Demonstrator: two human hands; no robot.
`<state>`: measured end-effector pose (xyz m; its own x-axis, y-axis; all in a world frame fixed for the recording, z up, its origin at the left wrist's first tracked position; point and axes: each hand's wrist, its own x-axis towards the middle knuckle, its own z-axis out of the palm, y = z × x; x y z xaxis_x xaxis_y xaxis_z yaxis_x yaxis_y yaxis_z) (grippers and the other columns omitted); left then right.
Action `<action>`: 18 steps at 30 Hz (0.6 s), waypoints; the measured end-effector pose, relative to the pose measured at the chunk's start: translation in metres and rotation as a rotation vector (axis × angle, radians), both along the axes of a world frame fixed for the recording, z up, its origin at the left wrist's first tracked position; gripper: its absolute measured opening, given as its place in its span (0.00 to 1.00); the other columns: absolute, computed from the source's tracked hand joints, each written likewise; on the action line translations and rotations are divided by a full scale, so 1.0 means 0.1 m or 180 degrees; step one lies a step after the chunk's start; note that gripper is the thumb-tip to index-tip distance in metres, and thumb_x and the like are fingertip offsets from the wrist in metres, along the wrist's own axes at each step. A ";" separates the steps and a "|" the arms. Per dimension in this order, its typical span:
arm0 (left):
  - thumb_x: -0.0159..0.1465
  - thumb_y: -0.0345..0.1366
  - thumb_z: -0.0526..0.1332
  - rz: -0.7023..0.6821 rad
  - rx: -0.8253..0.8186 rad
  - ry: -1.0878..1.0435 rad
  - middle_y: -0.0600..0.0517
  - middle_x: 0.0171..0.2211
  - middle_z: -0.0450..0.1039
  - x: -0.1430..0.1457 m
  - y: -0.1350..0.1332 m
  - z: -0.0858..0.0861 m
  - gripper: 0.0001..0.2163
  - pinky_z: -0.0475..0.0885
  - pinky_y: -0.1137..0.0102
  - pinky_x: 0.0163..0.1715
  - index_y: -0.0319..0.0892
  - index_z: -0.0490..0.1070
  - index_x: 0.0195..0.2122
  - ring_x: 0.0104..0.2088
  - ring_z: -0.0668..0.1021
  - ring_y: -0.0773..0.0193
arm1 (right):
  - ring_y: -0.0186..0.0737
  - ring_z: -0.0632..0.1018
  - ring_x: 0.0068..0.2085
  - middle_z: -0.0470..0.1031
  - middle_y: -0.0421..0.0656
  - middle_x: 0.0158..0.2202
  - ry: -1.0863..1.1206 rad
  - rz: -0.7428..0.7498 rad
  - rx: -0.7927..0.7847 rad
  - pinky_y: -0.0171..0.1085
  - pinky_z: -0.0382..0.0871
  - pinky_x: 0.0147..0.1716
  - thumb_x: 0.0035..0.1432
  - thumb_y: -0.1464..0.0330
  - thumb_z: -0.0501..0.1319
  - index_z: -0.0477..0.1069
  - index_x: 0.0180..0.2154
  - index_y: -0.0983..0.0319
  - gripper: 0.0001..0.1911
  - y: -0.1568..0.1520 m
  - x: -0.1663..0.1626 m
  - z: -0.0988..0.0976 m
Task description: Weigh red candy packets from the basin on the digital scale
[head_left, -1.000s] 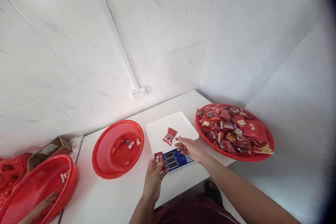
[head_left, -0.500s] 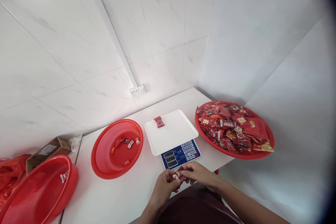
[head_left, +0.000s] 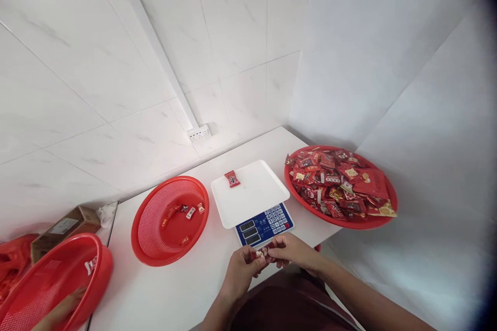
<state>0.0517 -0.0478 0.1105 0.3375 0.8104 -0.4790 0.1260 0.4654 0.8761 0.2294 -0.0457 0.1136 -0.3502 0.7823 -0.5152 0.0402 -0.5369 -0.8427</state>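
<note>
Pinching a wrapped candy between my left hand and right hand, both grips closed on it, I could drop it past the bench edge if one slips.

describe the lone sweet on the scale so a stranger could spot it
On the white table, a scale with a blue keypad sits between a red basket and a red tray heaped with sweets. Near the far left corner of its white pan lies one red wrapped sweet. It alone rests on bare white, unlike the small sweet pinched between the left hand and right hand.
</note>
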 end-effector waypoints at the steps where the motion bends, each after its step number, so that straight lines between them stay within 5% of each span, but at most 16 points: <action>1: 0.46 0.48 0.67 -0.0041 0.0035 0.0031 0.55 0.20 0.66 0.00 0.00 -0.01 0.18 0.58 0.73 0.23 0.39 0.64 0.24 0.21 0.65 0.71 | 0.30 0.71 0.24 0.73 0.40 0.26 0.0005 0.0066 -0.0010 0.32 0.61 0.25 0.41 0.56 0.65 0.66 0.28 0.64 0.19 0.00 0.01 0.01; 9: 0.55 0.55 0.56 -0.0415 0.0032 0.0273 0.54 0.22 0.66 -0.06 0.01 -0.05 0.22 0.61 0.72 0.24 0.37 0.68 0.33 0.22 0.67 0.69 | 0.30 0.71 0.25 0.71 0.39 0.26 0.0011 0.0001 0.0039 0.32 0.62 0.26 0.42 0.54 0.64 0.62 0.28 0.63 0.21 0.01 -0.01 0.03; 18: 0.54 0.53 0.59 -0.0288 0.0133 -0.0129 0.57 0.17 0.60 -0.08 0.02 0.11 0.20 0.55 0.73 0.22 0.38 0.66 0.25 0.20 0.61 0.71 | 0.29 0.70 0.25 0.71 0.40 0.28 0.0208 0.0365 0.0098 0.31 0.61 0.26 0.45 0.50 0.62 0.65 0.30 0.65 0.23 0.03 0.00 0.04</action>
<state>0.0442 -0.0456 0.1211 0.4286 0.7946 -0.4299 0.1299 0.4167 0.8997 0.2292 -0.0431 0.1178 -0.4700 0.7503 -0.4648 0.0443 -0.5059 -0.8615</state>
